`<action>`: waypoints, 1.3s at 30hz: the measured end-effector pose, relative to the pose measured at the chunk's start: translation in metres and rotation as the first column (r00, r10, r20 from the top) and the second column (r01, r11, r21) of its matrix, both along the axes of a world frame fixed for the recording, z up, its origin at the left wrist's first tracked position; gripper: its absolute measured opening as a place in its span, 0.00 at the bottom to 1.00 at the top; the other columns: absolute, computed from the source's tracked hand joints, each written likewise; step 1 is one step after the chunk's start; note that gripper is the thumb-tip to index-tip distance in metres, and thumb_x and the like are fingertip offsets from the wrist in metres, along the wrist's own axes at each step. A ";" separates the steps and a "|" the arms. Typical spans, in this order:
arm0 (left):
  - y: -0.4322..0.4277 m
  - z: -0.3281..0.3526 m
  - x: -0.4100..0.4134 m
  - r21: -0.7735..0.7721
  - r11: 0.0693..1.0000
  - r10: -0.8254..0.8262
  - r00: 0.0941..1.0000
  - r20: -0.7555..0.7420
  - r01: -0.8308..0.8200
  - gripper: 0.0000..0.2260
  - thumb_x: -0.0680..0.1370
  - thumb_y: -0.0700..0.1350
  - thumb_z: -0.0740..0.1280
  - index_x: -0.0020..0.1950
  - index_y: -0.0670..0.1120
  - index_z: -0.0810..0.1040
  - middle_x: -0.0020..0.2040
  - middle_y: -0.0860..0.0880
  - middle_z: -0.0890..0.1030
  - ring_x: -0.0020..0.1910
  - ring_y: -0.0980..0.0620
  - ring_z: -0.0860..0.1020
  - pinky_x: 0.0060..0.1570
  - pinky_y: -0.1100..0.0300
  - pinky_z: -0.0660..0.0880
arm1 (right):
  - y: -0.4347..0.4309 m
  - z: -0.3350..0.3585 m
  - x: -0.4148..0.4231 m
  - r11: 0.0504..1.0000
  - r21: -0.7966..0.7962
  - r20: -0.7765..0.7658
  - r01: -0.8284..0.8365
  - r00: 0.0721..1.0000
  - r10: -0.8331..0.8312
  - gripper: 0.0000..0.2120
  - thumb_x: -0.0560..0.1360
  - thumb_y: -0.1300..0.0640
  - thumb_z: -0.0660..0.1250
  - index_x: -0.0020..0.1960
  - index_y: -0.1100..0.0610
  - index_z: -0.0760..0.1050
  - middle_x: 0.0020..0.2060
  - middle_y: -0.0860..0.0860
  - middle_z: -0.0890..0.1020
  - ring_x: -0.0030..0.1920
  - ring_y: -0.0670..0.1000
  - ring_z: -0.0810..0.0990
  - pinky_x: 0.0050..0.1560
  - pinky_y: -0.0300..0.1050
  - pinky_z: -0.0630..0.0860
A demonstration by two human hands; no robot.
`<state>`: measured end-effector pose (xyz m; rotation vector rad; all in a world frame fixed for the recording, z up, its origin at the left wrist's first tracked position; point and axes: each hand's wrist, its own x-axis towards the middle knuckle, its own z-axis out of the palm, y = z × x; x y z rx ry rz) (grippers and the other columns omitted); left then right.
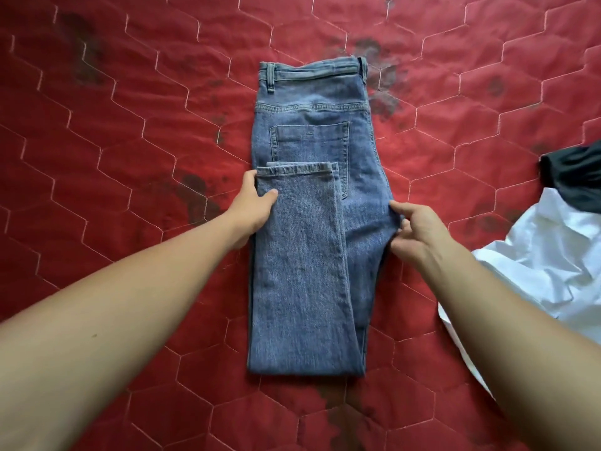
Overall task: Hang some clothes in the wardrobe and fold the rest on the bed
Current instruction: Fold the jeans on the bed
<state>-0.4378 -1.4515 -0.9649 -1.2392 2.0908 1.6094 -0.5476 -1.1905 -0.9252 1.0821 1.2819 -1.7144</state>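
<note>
Head view: jeans [312,255] lie centre on the red bed cover [130,125], waistband at 12 o'clock, legs doubled up so the hems rest over the back pocket. The left hand [253,206] grips the upper layer's edge at 9 o'clock, thumb on top, and the right hand [413,229] pinches the seat edge at 3 o'clock. Likely risks: the upper layer sits offset left, so an uneven pull could skew the fold, and the right forearm could drag the crumpled white shirt [536,255] at 4 o'clock.

Red quilted bed [130,125]: folded jeans [312,255], white garment [546,255], dark garment [575,177].
</note>
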 end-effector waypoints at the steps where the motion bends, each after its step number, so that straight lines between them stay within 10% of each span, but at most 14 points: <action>1: 0.000 -0.001 0.000 -0.012 1.000 -0.003 1.000 0.010 0.003 0.23 0.77 0.53 0.66 0.71 0.56 0.64 0.55 0.50 0.80 0.55 0.49 0.79 0.64 0.44 0.75 | 0.001 -0.003 -0.002 0.994 0.106 -0.070 -0.022 0.997 0.029 0.08 0.76 0.68 0.66 0.47 0.56 0.75 0.43 0.55 0.80 0.46 0.57 0.81 0.52 0.53 0.80; 4: -0.001 -0.003 0.000 -0.005 1.000 0.002 1.000 0.026 -0.002 0.23 0.78 0.53 0.66 0.71 0.57 0.63 0.53 0.47 0.81 0.54 0.45 0.80 0.62 0.43 0.76 | 0.010 -0.016 -0.004 0.626 0.731 -0.274 -0.270 0.725 0.632 0.06 0.77 0.61 0.70 0.44 0.53 0.74 0.41 0.52 0.79 0.44 0.55 0.76 0.45 0.50 0.74; 7: -0.001 -0.003 -0.001 -0.014 1.000 -0.007 0.999 0.036 0.007 0.23 0.79 0.53 0.66 0.71 0.58 0.63 0.53 0.48 0.81 0.53 0.47 0.80 0.63 0.44 0.76 | 0.013 -0.021 0.004 0.096 0.972 -0.032 -0.215 0.283 0.958 0.09 0.79 0.52 0.67 0.56 0.55 0.74 0.49 0.57 0.77 0.50 0.61 0.75 0.49 0.56 0.74; 13: -0.001 -0.002 0.000 -0.018 0.999 -0.028 0.998 0.050 0.029 0.23 0.80 0.53 0.65 0.73 0.58 0.61 0.54 0.49 0.80 0.53 0.49 0.79 0.62 0.46 0.76 | 0.022 -0.037 0.034 -0.174 0.977 0.213 0.124 -0.494 0.843 0.25 0.80 0.47 0.65 0.74 0.54 0.69 0.74 0.59 0.70 0.76 0.62 0.65 0.72 0.63 0.62; 17: -0.001 0.001 0.000 -0.019 0.999 -0.036 0.999 0.040 0.037 0.23 0.80 0.53 0.66 0.73 0.58 0.61 0.57 0.48 0.79 0.56 0.47 0.79 0.64 0.45 0.75 | 0.044 -0.035 0.041 -0.313 0.949 0.293 -0.035 -0.267 0.918 0.32 0.81 0.44 0.62 0.81 0.53 0.59 0.79 0.61 0.59 0.78 0.65 0.58 0.74 0.64 0.58; 21: 0.008 0.004 0.011 0.098 0.995 0.029 0.999 -0.021 -0.027 0.28 0.78 0.50 0.70 0.74 0.56 0.61 0.61 0.44 0.80 0.60 0.44 0.80 0.64 0.43 0.75 | 0.030 -0.018 0.101 0.277 0.911 -0.175 -0.306 0.322 0.930 0.26 0.76 0.53 0.71 0.69 0.56 0.65 0.60 0.59 0.74 0.60 0.64 0.75 0.60 0.58 0.73; 23: 0.013 0.006 0.022 0.167 0.984 0.074 0.996 -0.040 -0.067 0.25 0.79 0.47 0.71 0.71 0.56 0.63 0.61 0.45 0.81 0.59 0.46 0.81 0.62 0.43 0.77 | 0.030 -0.012 0.137 0.429 0.796 -0.179 -0.427 0.511 0.841 0.18 0.77 0.53 0.70 0.62 0.54 0.66 0.52 0.57 0.81 0.54 0.63 0.80 0.53 0.55 0.75; 30: 0.023 0.011 0.044 0.293 0.954 0.077 0.997 -0.015 -0.070 0.16 0.82 0.37 0.65 0.66 0.51 0.67 0.55 0.42 0.83 0.53 0.44 0.84 0.53 0.45 0.81 | 0.042 -0.008 0.199 0.315 0.721 0.045 -0.617 0.496 0.867 0.07 0.81 0.54 0.64 0.55 0.56 0.69 0.47 0.59 0.83 0.51 0.64 0.81 0.48 0.54 0.74; 33: 0.024 0.014 0.044 0.304 0.950 0.081 0.997 -0.019 -0.071 0.13 0.83 0.40 0.63 0.66 0.50 0.68 0.51 0.44 0.84 0.46 0.49 0.84 0.43 0.53 0.81 | 0.035 0.002 0.188 0.245 0.866 -0.004 -0.436 0.484 0.875 0.11 0.77 0.58 0.68 0.56 0.57 0.70 0.50 0.58 0.78 0.53 0.64 0.77 0.52 0.57 0.74; 35: 0.022 0.016 0.039 0.248 0.965 0.093 0.995 -0.031 -0.083 0.07 0.84 0.43 0.62 0.61 0.50 0.71 0.50 0.44 0.82 0.42 0.50 0.81 0.39 0.55 0.80 | 0.020 0.007 0.162 0.313 0.915 -0.191 -0.254 0.410 0.892 0.15 0.75 0.61 0.70 0.58 0.60 0.71 0.52 0.58 0.75 0.55 0.63 0.75 0.58 0.58 0.72; 39: 0.016 0.012 0.027 0.158 0.972 0.184 0.983 -0.030 -0.177 0.09 0.83 0.44 0.59 0.60 0.48 0.76 0.48 0.43 0.79 0.46 0.47 0.75 0.46 0.50 0.71 | -0.035 0.002 0.086 0.447 0.761 -0.268 -0.471 0.399 0.877 0.27 0.77 0.51 0.73 0.70 0.59 0.67 0.60 0.55 0.75 0.60 0.55 0.75 0.64 0.50 0.70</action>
